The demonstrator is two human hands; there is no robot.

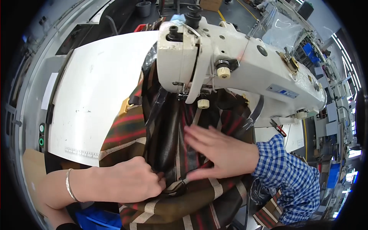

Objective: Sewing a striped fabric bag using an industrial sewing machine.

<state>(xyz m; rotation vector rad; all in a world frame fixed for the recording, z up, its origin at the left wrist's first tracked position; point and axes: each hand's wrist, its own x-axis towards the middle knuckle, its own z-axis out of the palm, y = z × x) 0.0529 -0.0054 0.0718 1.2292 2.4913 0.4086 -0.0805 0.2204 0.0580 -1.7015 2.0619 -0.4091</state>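
A striped fabric piece [207, 191] in brown, red and cream, with a dark shiny lining [163, 134], lies bunched under the head of a white sewing machine [237, 57]. My left hand [134, 180] is closed on the folded edge of the fabric, its fingertips tucked out of sight. My right hand [220, 151] rests on the fabric with fingers stretched forward and the thumb spread toward the folded edge. The presser foot area [186, 96] sits just beyond my right fingertips; the needle itself is hard to make out.
A white worktable [103, 88] with a printed ruler [81, 152] extends to the left. Red-handled thread snips [278, 127] lie right of the machine. A blue bin [99, 219] is below my left forearm. Green and black buttons [41, 142] are at the table's left edge.
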